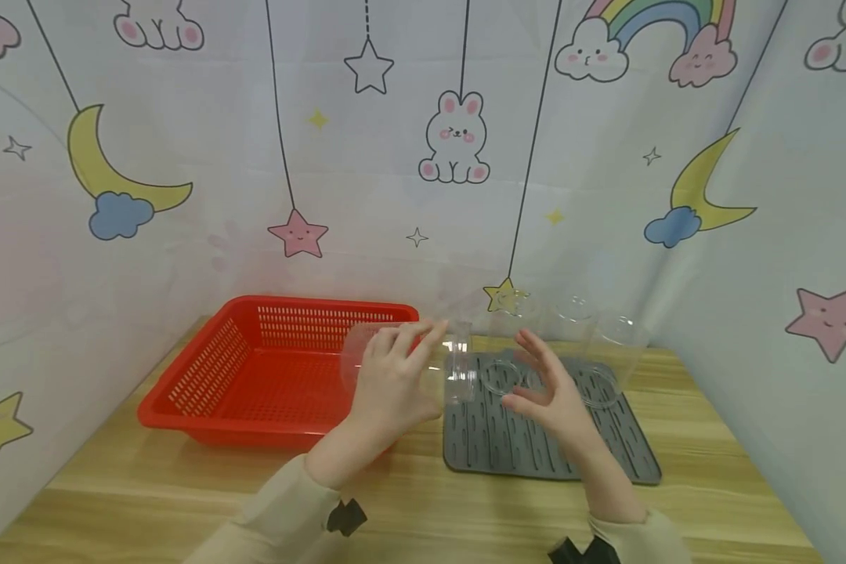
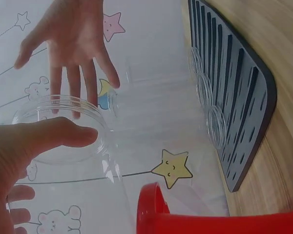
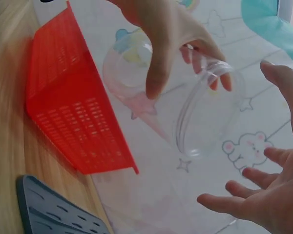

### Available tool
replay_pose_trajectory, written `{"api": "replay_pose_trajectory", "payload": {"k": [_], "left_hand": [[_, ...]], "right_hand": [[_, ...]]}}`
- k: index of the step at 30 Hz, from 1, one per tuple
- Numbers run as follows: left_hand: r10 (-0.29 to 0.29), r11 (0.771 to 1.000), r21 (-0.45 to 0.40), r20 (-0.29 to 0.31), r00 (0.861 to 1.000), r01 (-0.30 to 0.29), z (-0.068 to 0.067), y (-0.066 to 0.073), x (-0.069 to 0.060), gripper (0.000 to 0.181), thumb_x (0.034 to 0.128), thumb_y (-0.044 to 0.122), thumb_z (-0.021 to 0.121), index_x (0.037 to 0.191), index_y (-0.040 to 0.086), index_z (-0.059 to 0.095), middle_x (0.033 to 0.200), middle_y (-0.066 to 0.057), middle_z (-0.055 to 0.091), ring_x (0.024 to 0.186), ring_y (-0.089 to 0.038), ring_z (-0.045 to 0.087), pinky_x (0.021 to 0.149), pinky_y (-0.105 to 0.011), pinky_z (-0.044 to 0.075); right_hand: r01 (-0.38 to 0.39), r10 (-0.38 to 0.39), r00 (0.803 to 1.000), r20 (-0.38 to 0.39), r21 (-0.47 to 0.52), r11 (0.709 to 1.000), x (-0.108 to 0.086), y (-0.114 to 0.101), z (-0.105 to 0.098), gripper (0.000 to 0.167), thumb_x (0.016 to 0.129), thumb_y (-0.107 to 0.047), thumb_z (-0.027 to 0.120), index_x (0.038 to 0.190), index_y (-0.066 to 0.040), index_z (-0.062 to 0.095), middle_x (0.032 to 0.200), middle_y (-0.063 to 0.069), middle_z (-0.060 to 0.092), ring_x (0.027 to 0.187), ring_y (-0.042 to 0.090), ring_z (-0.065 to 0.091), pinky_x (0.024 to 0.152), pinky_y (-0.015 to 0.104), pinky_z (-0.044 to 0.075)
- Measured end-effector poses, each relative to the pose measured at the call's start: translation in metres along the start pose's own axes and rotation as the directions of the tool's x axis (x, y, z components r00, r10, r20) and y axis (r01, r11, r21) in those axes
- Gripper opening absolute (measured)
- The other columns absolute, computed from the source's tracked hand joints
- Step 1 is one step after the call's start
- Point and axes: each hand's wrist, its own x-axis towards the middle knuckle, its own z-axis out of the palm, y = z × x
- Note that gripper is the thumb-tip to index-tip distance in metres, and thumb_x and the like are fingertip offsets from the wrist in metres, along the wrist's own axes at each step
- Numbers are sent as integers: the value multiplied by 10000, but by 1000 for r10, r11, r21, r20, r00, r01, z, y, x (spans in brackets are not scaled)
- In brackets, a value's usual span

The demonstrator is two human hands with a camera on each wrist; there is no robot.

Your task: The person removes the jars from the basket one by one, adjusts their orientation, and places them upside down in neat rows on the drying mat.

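My left hand (image 1: 393,384) grips a clear plastic jar (image 1: 460,368) around its side, above the right rim of the red basket (image 1: 268,429). The jar lies sideways in the air, its threaded mouth facing right; no lid shows on it in the right wrist view. My right hand (image 1: 555,395) hangs just right of that mouth with thumb and fingers spread, holding nothing. Beneath and behind it, several similar clear jars (image 1: 612,364) stand upright on a grey ridged mat (image 1: 497,450). Their see-through walls make the outlines faint.
A wooden table (image 1: 458,509) carries the basket on the left and the mat on the right. Behind and at both sides hangs a white cloth (image 1: 395,180) printed with stars, moons and rabbits. No items show in the visible part of the basket.
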Motion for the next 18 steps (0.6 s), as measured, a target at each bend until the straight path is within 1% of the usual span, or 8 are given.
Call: {"api": "replay_pose_trajectory", "payload": {"k": [2, 5, 8, 12, 18], "left_hand": [[20, 1000, 14, 9, 1000, -20, 0, 4, -1, 909, 522, 334, 928, 1343, 149, 584, 1286, -55, 601, 1055, -268, 530, 915, -447, 486], [44, 998, 44, 41, 998, -46, 0, 10, -3, 939, 514, 386, 942, 1350, 161, 577, 1309, -43, 594, 1072, -249, 521, 956, -429, 470], [63, 996, 60, 66, 996, -67, 1, 14, -5, 965, 492, 341, 951, 1361, 167, 568, 1331, -42, 587, 1084, -238, 503, 978, -418, 447], [83, 993, 77, 72, 994, -89, 4, 17, -6, 977, 468, 318, 946, 1360, 180, 572, 1335, -30, 589, 1092, -240, 495, 971, -405, 437], [113, 990, 71, 76, 991, -119, 8, 17, -7, 990, 490, 327, 959, 1380, 173, 555, 1347, -43, 580, 1130, -244, 493, 965, -384, 454]], "right_hand": [[-1, 0, 999, 46, 19, 1000, 2, 4, 7, 893, 864, -76, 719, 1567, -113, 169, 1626, 140, 166, 1466, 428, 194, 1050, 625, 390], [-14, 10, 995, 99, 47, 999, 5, 7, 15, 939, 864, -150, 743, 1577, -144, 132, 1639, 143, 111, 1476, 439, 157, 1045, 652, 375], [-29, 18, 992, 127, 83, 996, 6, 8, 20, 965, 860, -180, 754, 1582, -164, 114, 1643, 148, 80, 1481, 437, 142, 1038, 648, 391], [-55, 43, 991, 124, 95, 994, 8, 9, 23, 970, 848, -166, 763, 1581, -177, 127, 1638, 155, 93, 1479, 428, 157, 1026, 610, 434], [-88, 80, 992, 94, 81, 993, 9, 9, 24, 936, 833, -105, 766, 1569, -169, 191, 1622, 158, 141, 1467, 432, 180, 998, 531, 493]]}}
